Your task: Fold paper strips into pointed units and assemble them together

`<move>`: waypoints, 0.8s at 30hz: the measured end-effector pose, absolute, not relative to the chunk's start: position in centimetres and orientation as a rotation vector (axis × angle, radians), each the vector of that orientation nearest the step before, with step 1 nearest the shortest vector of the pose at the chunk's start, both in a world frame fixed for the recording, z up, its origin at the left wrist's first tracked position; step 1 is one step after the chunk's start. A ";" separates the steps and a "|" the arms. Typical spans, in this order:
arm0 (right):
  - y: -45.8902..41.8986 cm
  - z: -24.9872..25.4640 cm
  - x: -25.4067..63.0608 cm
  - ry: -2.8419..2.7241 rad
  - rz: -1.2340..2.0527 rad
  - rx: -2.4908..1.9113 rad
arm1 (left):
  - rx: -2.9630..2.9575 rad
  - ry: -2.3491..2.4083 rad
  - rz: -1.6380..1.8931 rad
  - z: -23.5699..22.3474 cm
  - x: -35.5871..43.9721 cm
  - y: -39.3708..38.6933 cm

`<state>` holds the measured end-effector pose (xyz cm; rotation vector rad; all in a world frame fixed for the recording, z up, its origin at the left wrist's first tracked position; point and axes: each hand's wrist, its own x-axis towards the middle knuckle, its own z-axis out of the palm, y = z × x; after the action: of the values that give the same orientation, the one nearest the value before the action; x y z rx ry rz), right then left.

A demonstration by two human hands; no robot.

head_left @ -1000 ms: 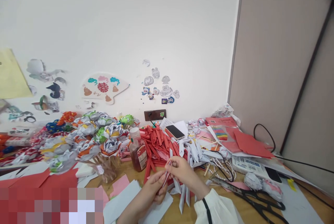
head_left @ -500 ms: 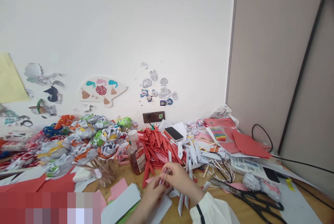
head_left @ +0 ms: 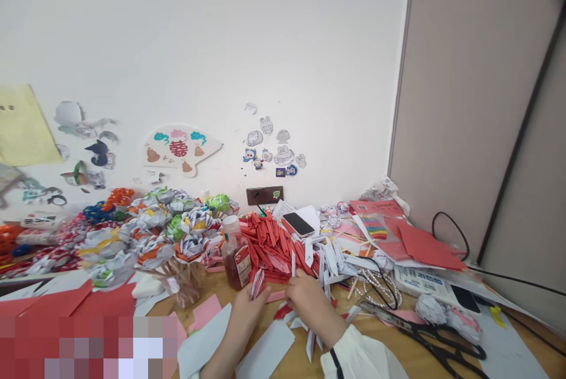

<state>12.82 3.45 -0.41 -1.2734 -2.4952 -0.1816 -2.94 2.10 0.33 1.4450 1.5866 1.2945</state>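
Several red-and-white folded strips (head_left: pixel 257 284) sit pinched in our left hand (head_left: pixel 247 307), above the table (head_left: pixel 295 367). Our right hand (head_left: pixel 306 297) is curled beside one white strip (head_left: pixel 293 263); we cannot tell if it grips. Many red strips (head_left: pixel 269 243) lie loose behind; the paper flowers (head_left: pixel 152 250) look finished.

On the tabletop (head_left: pixel 216 282), paper flowers (head_left: pixel 194 223) are crowding the left; a bottle (head_left: pixel 237 258) is standing just right of them; folded strips (head_left: pixel 270 240) are lying heaped to its right, a phone (head_left: pixel 298 224) resting at the heap's back; a paper bundle (head_left: pixel 257 282) is sitting in the left grip (head_left: pixel 252 301), before the bottle; scissors (head_left: pixel 414 328) are lying front right, with paper sheets (head_left: pixel 428 243) spreading behind them.
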 end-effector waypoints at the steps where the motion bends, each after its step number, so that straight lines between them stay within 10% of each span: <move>1: 3.6 -0.6 12.7 -2.499 -0.218 -1.279 | 1.463 1.580 1.283 0.2 -2.8 2.1; 24: 2.4 0.9 12.3 -1.933 0.272 -1.347 | 1.424 1.321 1.286 0.7 -1.9 1.5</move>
<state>12.30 2.38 0.94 -1.3467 -1.9329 0.2721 -1.92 1.50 0.65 1.4241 1.3212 1.2861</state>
